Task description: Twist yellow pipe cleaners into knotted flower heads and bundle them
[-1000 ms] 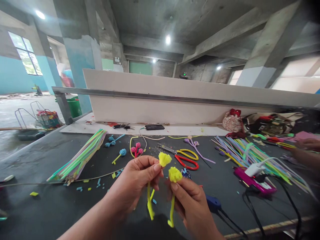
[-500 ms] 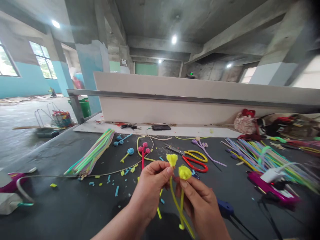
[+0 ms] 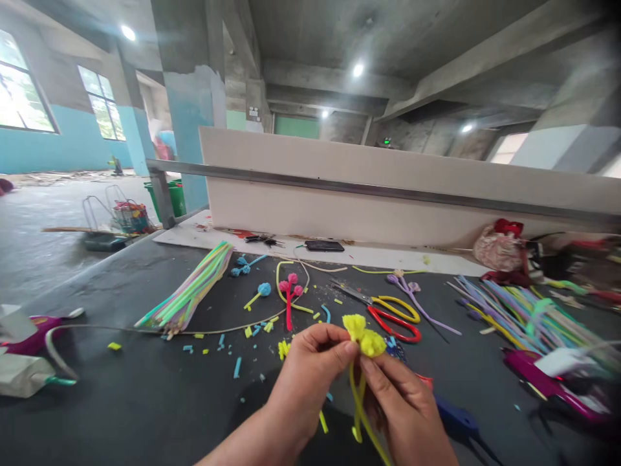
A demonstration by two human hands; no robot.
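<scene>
Head view: left hand (image 3: 308, 366) pinches a fuzzy yellow pom-pom flower (image 3: 354, 325), right hand (image 3: 402, 401) a second fuzzy yellow flower (image 3: 373, 343) beside it, above the dark worktop (image 3: 169, 401), well in from its left edge.

A craft workshop, set in a big, roughly finished building. Concrete beams (image 3: 485, 61) run bare overhead, and the pillar (image 3: 189, 110) beyond the far left corner of the bench (image 3: 160, 395) is painted light blue only partway up, like the wall (image 3: 29, 155). The dark bench carries the stock and tools of handwork: a bundle of fuzzy stems (image 3: 189, 291) inside its left edge, a second bundle (image 3: 524, 317) towards the right, scissors (image 3: 370, 301) between, coloured offcuts (image 3: 237, 367) strewn about, and a magenta power strip (image 3: 553, 387) at the right.
</scene>
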